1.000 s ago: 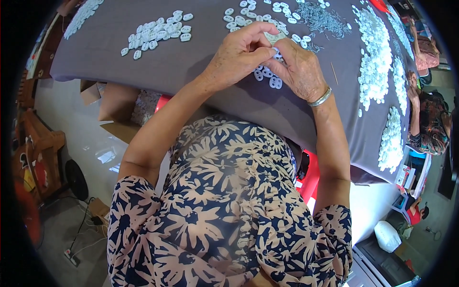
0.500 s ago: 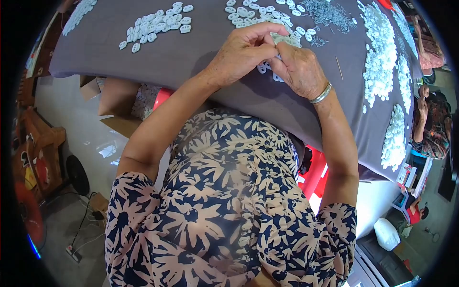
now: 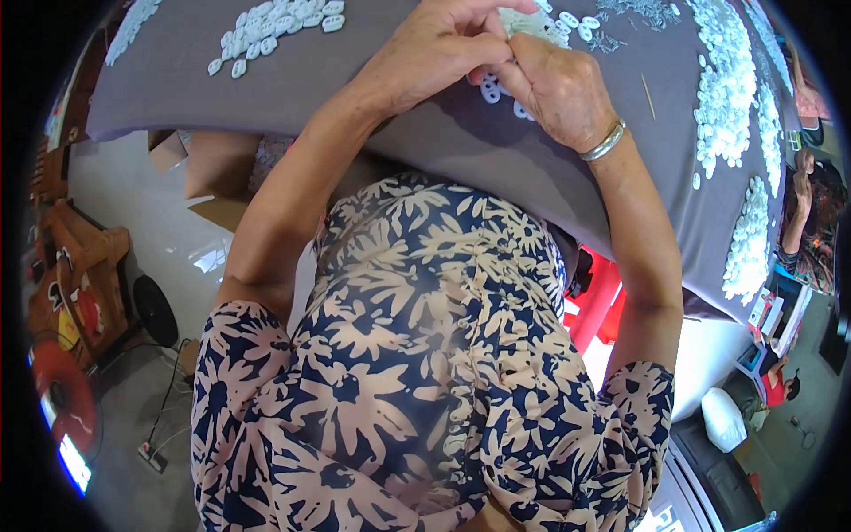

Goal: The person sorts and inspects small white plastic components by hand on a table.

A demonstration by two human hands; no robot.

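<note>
My left hand (image 3: 434, 51) and my right hand (image 3: 566, 93) meet over the cloth-covered table, their fingertips pinched together. Whatever sits between the fingers is too small and too covered to make out. A silvery bangle (image 3: 605, 142) circles my right wrist. Just under and beside the right fingers lie a few white oval plastic pieces (image 3: 490, 89) with two holes each. Beyond my hands, more such pieces (image 3: 541, 28) are partly hidden by the fingers. A heap of thin grey pins (image 3: 640, 12) lies at the far edge of the view, right of these.
Loose white oval pieces (image 3: 270, 28) form a pile at the far left of the grey tablecloth (image 3: 213, 96). A long heap of white pieces (image 3: 722, 97) runs along the right side. A thin wooden stick (image 3: 648, 96) lies nearer. Below the table stands an open cardboard box (image 3: 217, 164).
The whole view has shifted, so the table and its piles appear higher in the picture. My hands stay pinched together, with little other change.
</note>
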